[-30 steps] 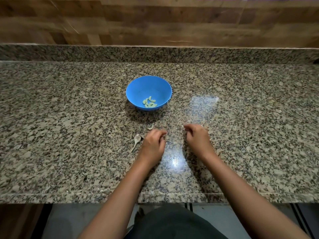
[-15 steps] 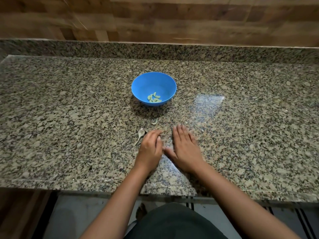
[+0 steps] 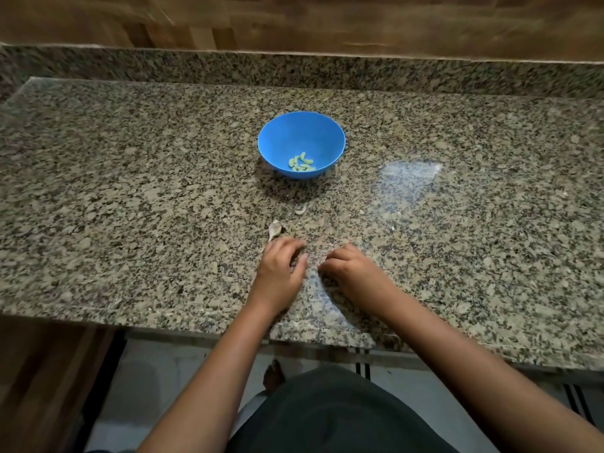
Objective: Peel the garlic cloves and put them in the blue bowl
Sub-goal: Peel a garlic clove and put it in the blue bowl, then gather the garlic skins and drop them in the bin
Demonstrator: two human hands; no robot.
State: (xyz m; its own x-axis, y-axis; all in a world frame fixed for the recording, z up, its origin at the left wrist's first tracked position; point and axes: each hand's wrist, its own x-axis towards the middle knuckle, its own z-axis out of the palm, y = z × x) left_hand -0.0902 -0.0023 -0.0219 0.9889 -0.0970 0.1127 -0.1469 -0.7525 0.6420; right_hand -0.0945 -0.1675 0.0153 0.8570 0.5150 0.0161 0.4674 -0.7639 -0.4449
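Left hand [image 3: 281,268] and right hand [image 3: 354,269] knuckles-up on granite counter [image 3: 130,223] near its front edge, close together, fingers curled under; cannot tell if either grips anything. Just beyond left hand: garlic skin [image 3: 274,228], then a smaller scrap [image 3: 300,209]. Farther back, blue bowl [image 3: 313,129], upright, peeled cloves [image 3: 301,163] inside

head view | readable text, as far as I can see: none | blue bowl [image 3: 281,138]: plain, no label or brand | counter [image 3: 130,191]: granite speckle only | wooden wall [image 3: 327,24]: grain, no sign or number
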